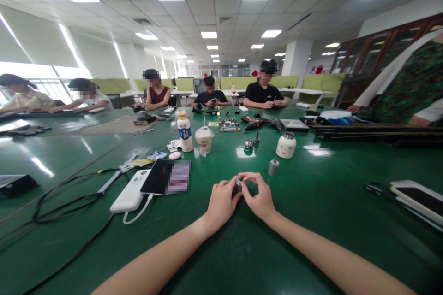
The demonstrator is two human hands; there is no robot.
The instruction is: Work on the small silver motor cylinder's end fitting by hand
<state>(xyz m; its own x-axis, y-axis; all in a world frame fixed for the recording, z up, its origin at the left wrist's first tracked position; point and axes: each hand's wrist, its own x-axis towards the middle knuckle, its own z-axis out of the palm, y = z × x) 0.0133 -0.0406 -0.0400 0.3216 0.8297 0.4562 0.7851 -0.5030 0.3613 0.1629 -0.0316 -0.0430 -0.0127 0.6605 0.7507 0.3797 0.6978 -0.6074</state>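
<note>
A small silver metal cylinder (pixel 238 185) sits between my two hands, low over the green table (pixel 228 258). My left hand (pixel 221 200) is closed around its left side and covers much of it. From the other side, my right hand (pixel 259 195) pinches it near the top with thumb and fingers. Just beyond my right hand a second, wider grey metal cylinder (pixel 273 167) stands upright. Farther off lie a dark shiny metal piece (pixel 248 146) and a small dark part with a thin upright stem (pixel 256 138).
Left of my hands are a white power bank (pixel 130 192), a phone (pixel 154 177) and black cables (pixel 65 198). Ahead stand a bottle (pixel 184 133), a lidded cup (pixel 204 140) and a white jar (pixel 286 146). Power drills (pixel 261 123) lie beyond; several people sit around the table.
</note>
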